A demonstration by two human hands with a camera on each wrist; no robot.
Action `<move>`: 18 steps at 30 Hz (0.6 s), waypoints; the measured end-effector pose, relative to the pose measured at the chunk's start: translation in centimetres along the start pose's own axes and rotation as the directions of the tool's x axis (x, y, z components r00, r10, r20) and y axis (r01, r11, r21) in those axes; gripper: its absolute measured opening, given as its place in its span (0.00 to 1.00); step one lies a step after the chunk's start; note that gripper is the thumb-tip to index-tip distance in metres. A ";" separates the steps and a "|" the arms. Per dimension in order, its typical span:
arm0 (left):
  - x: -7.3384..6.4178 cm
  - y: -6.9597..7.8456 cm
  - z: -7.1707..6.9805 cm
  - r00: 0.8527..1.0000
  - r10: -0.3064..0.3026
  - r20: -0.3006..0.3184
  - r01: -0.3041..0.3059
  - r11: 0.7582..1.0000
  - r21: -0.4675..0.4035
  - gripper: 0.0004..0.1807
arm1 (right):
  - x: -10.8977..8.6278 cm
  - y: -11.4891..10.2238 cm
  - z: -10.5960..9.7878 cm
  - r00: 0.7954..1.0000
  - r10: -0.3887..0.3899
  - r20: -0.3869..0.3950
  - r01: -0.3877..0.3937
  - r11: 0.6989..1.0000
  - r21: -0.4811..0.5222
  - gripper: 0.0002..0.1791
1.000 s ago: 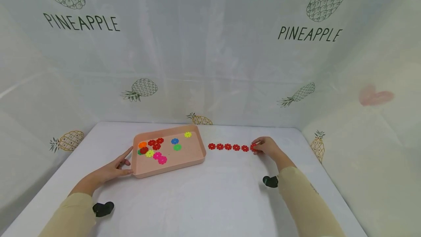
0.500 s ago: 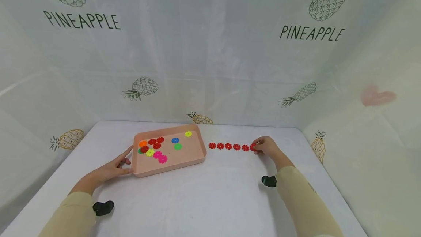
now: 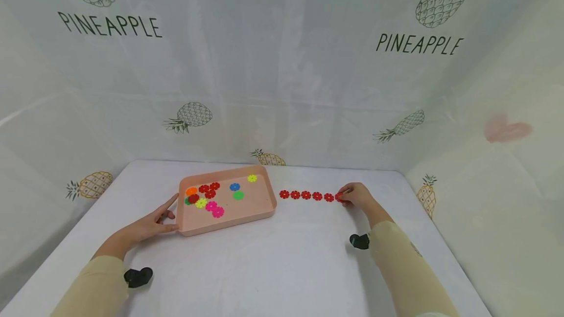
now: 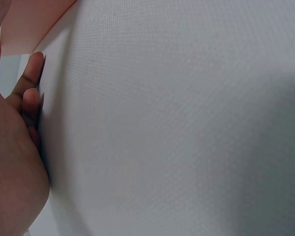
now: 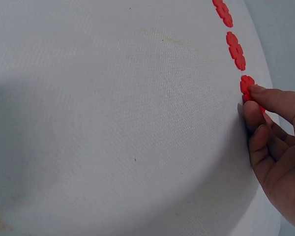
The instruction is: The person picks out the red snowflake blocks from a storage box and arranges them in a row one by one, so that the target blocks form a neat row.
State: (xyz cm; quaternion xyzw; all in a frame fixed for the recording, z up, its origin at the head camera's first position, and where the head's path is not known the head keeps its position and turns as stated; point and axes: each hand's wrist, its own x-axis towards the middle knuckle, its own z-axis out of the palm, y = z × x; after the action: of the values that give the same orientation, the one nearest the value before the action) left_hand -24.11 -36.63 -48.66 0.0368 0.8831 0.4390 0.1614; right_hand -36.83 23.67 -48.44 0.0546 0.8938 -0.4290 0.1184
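Observation:
At the right end of a row of red snowflake discs (image 3: 306, 195) on the table, my right hand (image 3: 358, 196) pinches the last red snowflake disc (image 5: 247, 84), its thumb over the disc. Part of that disc is hidden by the fingers. The others in the row lie flat, with small gaps between them. On the left, my left hand (image 3: 147, 224) touches the left side of a pink tray (image 3: 251, 218), thumb and forefinger spread along its wall. The left wrist view shows its other fingers loosely bent by the tabletop.
Inside the tray lie red snowflake discs (image 3: 210, 193), pink ones (image 3: 218, 212), and yellow, orange, green and blue ones. A pineapple-print cloth (image 3: 282, 87) surrounds the white table (image 3: 282, 268) at the back and sides.
The head view has shifted very slightly. Both hands keep their places, the right at the end disc and the left at the tray.

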 end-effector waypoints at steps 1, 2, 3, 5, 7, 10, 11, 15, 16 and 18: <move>0.0 0.0 0.0 1.000 -0.002 -0.001 0.002 1.000 0.005 0.56 | -0.1 -0.1 0.0 1.000 0.002 0.000 -0.002 1.000 0.000 0.12; 0.0 0.1 0.0 1.000 0.001 -0.001 -0.001 1.000 0.007 0.56 | -0.2 -0.1 0.0 1.000 0.004 0.000 -0.004 1.000 0.001 0.12; 0.0 0.1 -0.1 1.000 0.003 -0.001 -0.003 1.000 0.012 0.56 | -0.2 -0.2 0.1 1.000 0.007 -0.001 -0.007 1.000 0.002 0.12; 0.0 0.2 -0.1 1.000 0.000 -0.008 0.000 1.000 0.017 0.56 | -0.4 -0.3 0.1 1.000 0.010 0.000 -0.010 1.000 0.001 0.12; 0.0 0.2 0.0 1.000 0.003 -0.012 -0.002 1.000 0.019 0.56 | -0.4 -0.3 0.0 1.000 0.008 0.000 -0.008 1.000 -0.006 0.11; 0.0 0.2 0.0 1.000 0.000 -0.021 0.001 1.000 0.023 0.56 | -0.4 -0.2 0.0 1.000 -0.002 0.005 0.002 1.000 -0.015 0.10; 0.1 0.1 0.0 1.000 -0.002 -0.022 0.002 1.000 0.023 0.56 | -0.4 -0.2 -0.1 1.000 -0.006 0.007 0.006 1.000 -0.018 0.09; 0.1 0.1 0.0 1.000 0.005 -0.023 -0.004 1.000 0.020 0.56 | -0.3 -0.1 -0.1 1.000 -0.017 0.005 0.017 1.000 -0.022 0.09; 0.2 0.0 0.0 1.000 0.008 -0.023 -0.007 1.000 0.015 0.56 | -0.4 -0.1 -0.1 1.000 -0.020 0.005 0.020 1.000 -0.024 0.09; 0.2 -0.1 0.0 1.000 0.010 -0.021 -0.010 1.000 0.009 0.56 | -0.4 -0.1 -0.1 1.000 -0.023 0.003 0.023 1.000 -0.021 0.09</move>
State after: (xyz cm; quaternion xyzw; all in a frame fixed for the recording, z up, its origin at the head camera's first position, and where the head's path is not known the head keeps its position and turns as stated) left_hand -24.30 -36.60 -48.78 0.0371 0.8864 0.4364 0.1498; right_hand -36.46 23.72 -48.19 0.0425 0.8988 -0.4209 0.1152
